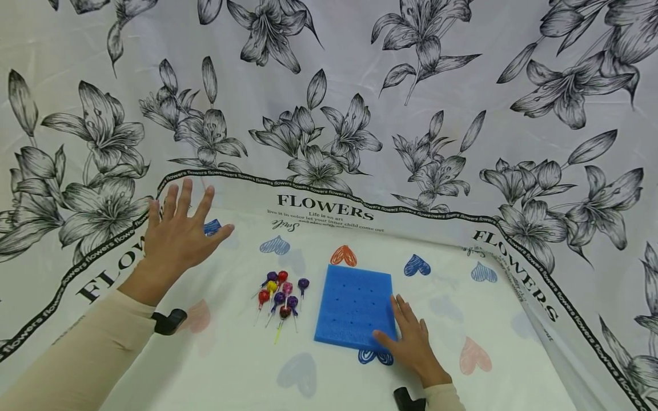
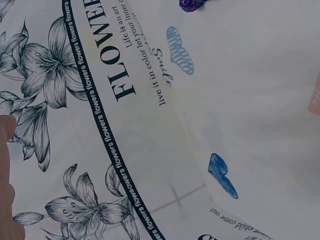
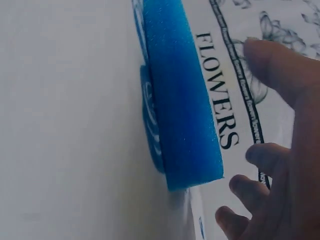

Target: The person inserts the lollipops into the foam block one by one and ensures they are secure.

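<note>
Hands: left hand point(image 1: 177, 231) spread wide, holding nothing; right hand point(image 1: 411, 339) flat at foam block point(image 1: 354, 305).
Progress: lollipops point(image 1: 280, 294) between hands, apparently none planted.

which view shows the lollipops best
The head view: the whole cluster of lollipops lies left of the blue foam block. The left wrist view catches only one purple wrapper at its top edge; the right wrist view shows none.

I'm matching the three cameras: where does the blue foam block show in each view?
Head: foam block lies centre, low, with the right hand at its near right corner.
Left wrist: not in it.
Right wrist: block seen edge-on, upper centre.
Shared landmark: the black FLOWERS lettering on the cloth.
</note>
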Motion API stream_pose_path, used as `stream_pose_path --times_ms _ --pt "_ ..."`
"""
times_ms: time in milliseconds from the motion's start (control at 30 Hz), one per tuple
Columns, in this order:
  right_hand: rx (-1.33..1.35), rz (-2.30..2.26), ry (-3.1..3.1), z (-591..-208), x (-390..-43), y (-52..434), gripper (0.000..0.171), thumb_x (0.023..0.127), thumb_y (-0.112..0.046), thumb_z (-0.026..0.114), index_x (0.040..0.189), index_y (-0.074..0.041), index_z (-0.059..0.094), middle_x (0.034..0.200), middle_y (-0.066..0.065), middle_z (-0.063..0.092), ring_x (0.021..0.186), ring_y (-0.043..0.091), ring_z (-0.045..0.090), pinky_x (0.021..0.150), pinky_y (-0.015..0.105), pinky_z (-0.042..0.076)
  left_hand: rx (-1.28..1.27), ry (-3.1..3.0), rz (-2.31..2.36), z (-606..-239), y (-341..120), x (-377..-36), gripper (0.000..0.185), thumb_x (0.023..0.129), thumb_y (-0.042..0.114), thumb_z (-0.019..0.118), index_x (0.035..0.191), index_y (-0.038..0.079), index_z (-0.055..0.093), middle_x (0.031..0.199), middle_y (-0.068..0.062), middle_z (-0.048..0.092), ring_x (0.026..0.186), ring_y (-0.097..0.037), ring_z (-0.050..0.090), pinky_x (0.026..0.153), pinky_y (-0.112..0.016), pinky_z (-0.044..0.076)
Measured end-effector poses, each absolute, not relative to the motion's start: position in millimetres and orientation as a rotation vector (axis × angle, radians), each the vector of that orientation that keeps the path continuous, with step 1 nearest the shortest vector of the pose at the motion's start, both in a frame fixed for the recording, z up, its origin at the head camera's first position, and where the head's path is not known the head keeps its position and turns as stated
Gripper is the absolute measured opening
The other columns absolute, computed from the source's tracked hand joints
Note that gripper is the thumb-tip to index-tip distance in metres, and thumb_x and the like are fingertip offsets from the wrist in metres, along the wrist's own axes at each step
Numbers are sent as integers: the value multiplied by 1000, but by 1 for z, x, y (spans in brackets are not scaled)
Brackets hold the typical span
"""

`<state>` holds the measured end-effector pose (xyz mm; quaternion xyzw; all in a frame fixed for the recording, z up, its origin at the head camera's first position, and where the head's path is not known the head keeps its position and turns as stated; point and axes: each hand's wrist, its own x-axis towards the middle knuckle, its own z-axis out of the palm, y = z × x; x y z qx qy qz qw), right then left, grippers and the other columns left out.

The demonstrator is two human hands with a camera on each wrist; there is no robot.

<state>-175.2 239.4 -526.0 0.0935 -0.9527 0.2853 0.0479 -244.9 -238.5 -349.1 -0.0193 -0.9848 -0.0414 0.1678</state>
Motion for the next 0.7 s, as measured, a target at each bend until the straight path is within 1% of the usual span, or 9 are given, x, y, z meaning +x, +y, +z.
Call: stream_pose_path --times_ms 133,367,600,700 --pt "337 912 -2897 -533 -175 241 91 86 -54 63 152 -4 25 157 14 19 141 40 16 103 70 5 -66 -2806 -116 -351 -237 -244 90 90 73 35 156 22 -1 156 -12 -22 137 -28 -27 103 -54 -21" --pt "364 899 -2914 -537 -176 244 90 88 -54 61 152 -3 24 157 16 17 140 40 19 105 67 3 -62 -2797 -86 -355 -235 -243 91 90 71 37 156 20 1 156 -15 -19 138 -30 -25 104 -54 -20" --pt "388 867 -2908 -537 -176 245 87 88 -52 62 150 -1 28 156 14 20 138 41 24 106 66 4 -55 -2796 -84 -361 -233 -243 92 90 70 40 156 19 3 157 -18 -13 139 -32 -23 104 -54 -19" --pt "393 876 -2908 -539 -175 245 86 88 -51 63 149 -1 30 156 14 20 138 40 24 106 66 4 -58 -2799 -91 -364 -232 -242 92 90 71 40 156 20 2 158 -18 -13 139 -32 -23 105 -55 -19"
